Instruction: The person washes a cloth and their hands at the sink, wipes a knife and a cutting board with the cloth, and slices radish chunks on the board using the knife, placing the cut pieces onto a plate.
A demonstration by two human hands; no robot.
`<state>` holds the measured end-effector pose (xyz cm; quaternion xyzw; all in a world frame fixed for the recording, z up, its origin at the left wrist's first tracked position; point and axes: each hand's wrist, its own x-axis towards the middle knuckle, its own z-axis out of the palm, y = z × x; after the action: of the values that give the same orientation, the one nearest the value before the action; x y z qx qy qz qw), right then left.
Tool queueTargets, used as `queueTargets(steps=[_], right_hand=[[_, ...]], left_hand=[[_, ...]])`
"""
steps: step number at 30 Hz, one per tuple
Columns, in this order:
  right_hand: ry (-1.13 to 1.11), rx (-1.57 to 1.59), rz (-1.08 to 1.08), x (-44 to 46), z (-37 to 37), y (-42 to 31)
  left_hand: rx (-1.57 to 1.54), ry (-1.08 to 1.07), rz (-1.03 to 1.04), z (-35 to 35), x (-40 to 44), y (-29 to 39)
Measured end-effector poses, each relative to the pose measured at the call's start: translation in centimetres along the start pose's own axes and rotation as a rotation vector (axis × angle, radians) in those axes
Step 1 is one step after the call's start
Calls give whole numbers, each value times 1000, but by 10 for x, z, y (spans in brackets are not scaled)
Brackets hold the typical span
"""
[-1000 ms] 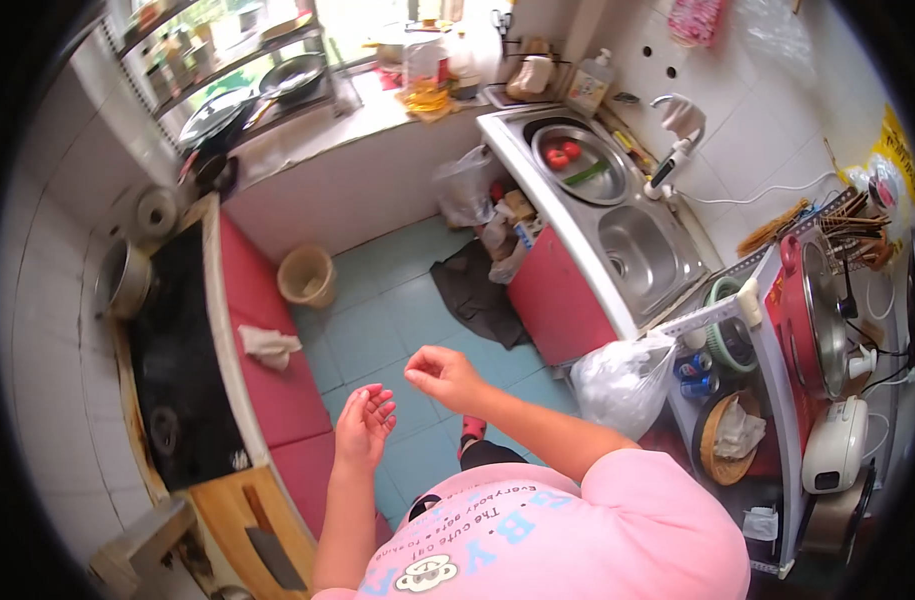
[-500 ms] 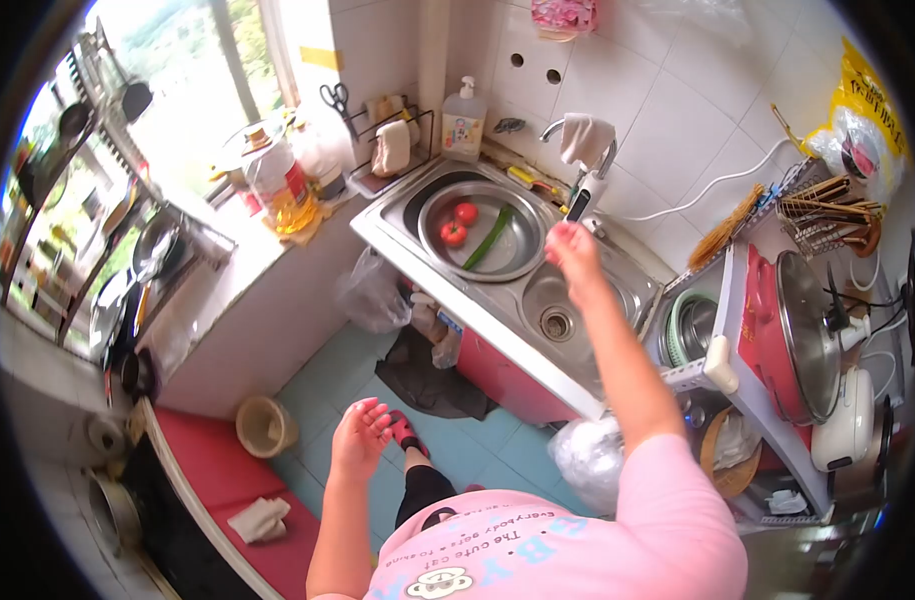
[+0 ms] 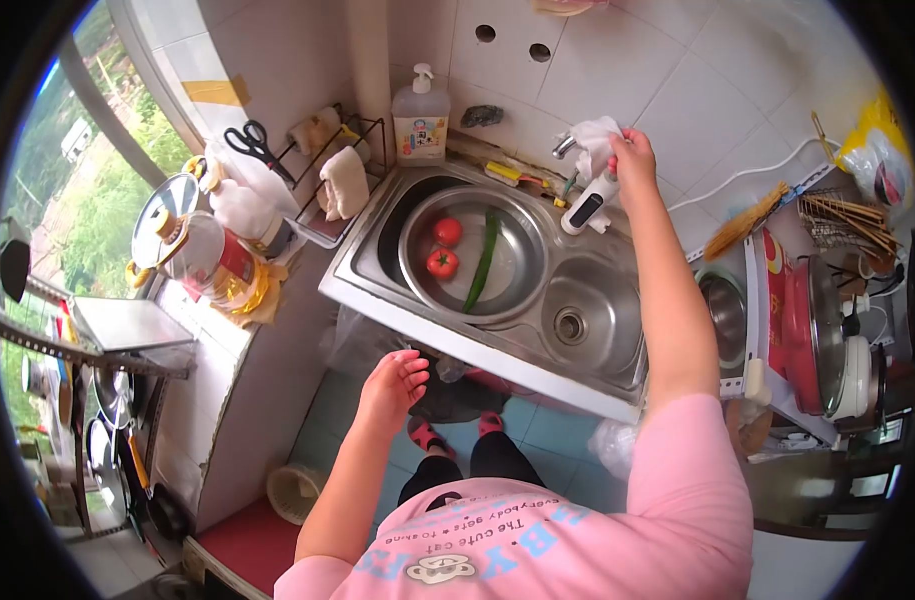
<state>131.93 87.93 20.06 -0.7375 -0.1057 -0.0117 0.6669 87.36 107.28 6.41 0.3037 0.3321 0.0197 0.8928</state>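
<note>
My right hand [image 3: 632,165] is at the tap, its fingers closed on a white cloth [image 3: 597,135] draped over the spout. Below that hand stands the tap's white body with a dark display [image 3: 585,210]. My left hand [image 3: 395,385] hangs in front of the counter edge, fingers loosely spread and nothing in them. In the left sink bowl sits a steel basin [image 3: 522,265] holding two tomatoes [image 3: 442,264] and a long green vegetable [image 3: 484,262]. The smaller right sink bowl [image 3: 602,300] shows its drain.
A soap pump bottle [image 3: 420,120] stands behind the sink, beside a wire rack [image 3: 362,150] with a sponge-like cloth. Scissors [image 3: 252,143] and an oil jug [image 3: 212,260] are on the left ledge. On the right are a whisk broom [image 3: 742,222] and a red pot [image 3: 802,335].
My right hand has reached forward from above the sink to the cloth on the tap and taken hold of it. My body has moved closer to the sink, left hand still free.
</note>
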Motion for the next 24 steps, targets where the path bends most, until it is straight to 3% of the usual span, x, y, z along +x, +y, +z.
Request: queueTargets(steps=[6,9,12,14,16,18,19,20,23,24], right_hand=[[-152,159,-19,-94,-7,10],[-275,182,143,-119,-11,54],[-473,190,220,-128,-5,126],[-618,75,240,-131,6,156],[-737,79,256,-125,20,190],[-813,-30,339,-115,39,220],[-866,-134,311,-108,47,235],[-842,-245,321,-104,55,245],[-583,-650,47,-106,71,306],[-510,-723,-67,-112,76,323]], left_hand=[[37,-28,-120,7,52,12],[63,-45,-184,31,89,7],[111,-127,-280,51,163,-23],[143,-68,-380,66,219,-50],[60,-59,-380,73,272,-78],[9,124,-297,71,322,-97],[64,116,-258,27,376,-130],[76,278,-245,40,368,-112],[131,280,-221,53,365,-97],[247,299,-119,69,346,-82]])
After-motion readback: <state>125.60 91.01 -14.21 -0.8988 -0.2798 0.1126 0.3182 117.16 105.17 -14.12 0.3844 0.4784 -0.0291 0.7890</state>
